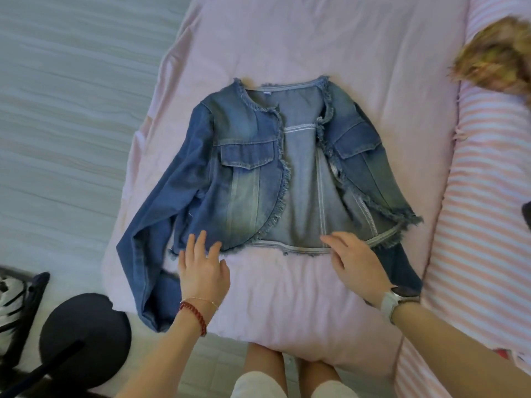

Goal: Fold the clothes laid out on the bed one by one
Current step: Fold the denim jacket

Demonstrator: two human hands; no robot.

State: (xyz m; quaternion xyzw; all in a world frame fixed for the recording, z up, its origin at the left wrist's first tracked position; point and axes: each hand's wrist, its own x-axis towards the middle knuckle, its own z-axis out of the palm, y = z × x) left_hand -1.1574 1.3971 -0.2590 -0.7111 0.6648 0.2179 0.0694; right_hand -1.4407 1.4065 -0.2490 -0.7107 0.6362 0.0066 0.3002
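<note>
- No readable writing on the denim jacket point(253, 179), spread open on the bed point(287, 282).
- Left hand point(202, 268), right hand point(356, 259): grip released at frayed hem.

You stand at the near edge of the bed point(287, 38), which is covered with a pale pink sheet. A denim jacket point(247, 168) lies flat on its middle, front side up and open, collar at the far side. Along the right side lies a pink and white striped cover point(482, 196). On this cover, at the far right, is something brown and furry point(497, 56).
</note>
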